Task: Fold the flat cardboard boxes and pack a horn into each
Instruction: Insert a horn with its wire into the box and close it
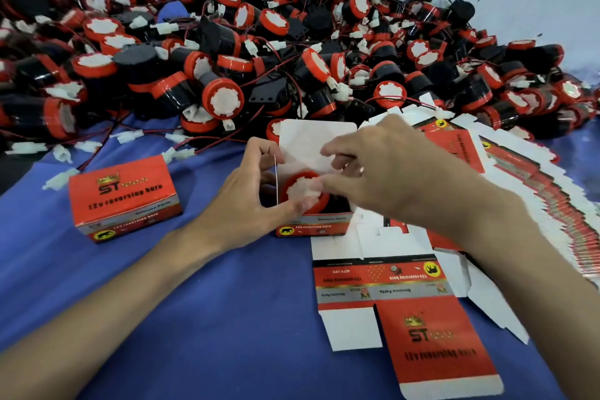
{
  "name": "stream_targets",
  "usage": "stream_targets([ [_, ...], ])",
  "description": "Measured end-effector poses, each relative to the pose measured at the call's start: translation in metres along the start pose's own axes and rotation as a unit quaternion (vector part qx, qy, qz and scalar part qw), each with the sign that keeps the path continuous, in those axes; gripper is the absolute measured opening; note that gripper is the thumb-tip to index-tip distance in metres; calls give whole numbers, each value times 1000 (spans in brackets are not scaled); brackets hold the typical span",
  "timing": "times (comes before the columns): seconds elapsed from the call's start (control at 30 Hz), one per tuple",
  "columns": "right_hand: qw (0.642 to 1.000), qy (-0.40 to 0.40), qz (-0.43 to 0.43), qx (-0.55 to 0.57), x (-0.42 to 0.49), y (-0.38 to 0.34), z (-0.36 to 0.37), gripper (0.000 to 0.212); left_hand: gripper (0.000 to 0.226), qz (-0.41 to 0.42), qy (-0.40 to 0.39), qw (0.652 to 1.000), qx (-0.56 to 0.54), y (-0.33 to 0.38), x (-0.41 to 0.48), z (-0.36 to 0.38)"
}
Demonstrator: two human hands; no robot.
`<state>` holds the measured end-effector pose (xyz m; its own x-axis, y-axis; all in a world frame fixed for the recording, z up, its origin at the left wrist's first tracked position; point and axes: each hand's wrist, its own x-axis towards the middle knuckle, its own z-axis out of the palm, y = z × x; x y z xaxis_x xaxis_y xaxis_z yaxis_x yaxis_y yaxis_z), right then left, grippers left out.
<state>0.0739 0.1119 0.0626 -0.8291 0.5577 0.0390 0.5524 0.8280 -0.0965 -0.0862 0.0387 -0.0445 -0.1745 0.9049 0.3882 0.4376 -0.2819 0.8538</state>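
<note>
Sitting in open box [313, 225] at mid-bench [194, 302]: horn [302, 193], red rim and white face up, lid flap upright behind. Left hand [256, 191]: fingers curled round box's left flap, thumb at front wall. Right hand [373, 169]: fingers bunched over horn's white face, blurred; pinching or merely touching, cannot tell. Closed box [125, 198] at left. Flat box [406, 302] nearest, print up. Stack of flats [535, 198] at right. Heap of horns [259, 42] behind.

Packing workshop, heaped horns [224, 97], stacked flat cartons [532, 178], blue cloth [227, 318]
</note>
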Motion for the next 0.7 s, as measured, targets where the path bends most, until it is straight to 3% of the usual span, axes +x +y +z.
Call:
stream_targets([
  [0.13,994,-92,-14,-58,12,-13,13,39,52,-1,-1,1000,26,0,-1,0],
  [0.27,998,-42,-21,-46,13,-19,18,19,56,-2,1,1000,25,1,-1,-1],
  [0.43,998,63,27,0,6,-18,36,28,56,-3,-7,1000,13,2,-1,0],
  [0.6,999,35,-25,25,4,-12,37,33,62,4,-18,1000,17,0,-1,0],
  [0.7,997,16,-44,67,4,-14,39,60,69,19,-25,998,55,-2,-1,0],
])
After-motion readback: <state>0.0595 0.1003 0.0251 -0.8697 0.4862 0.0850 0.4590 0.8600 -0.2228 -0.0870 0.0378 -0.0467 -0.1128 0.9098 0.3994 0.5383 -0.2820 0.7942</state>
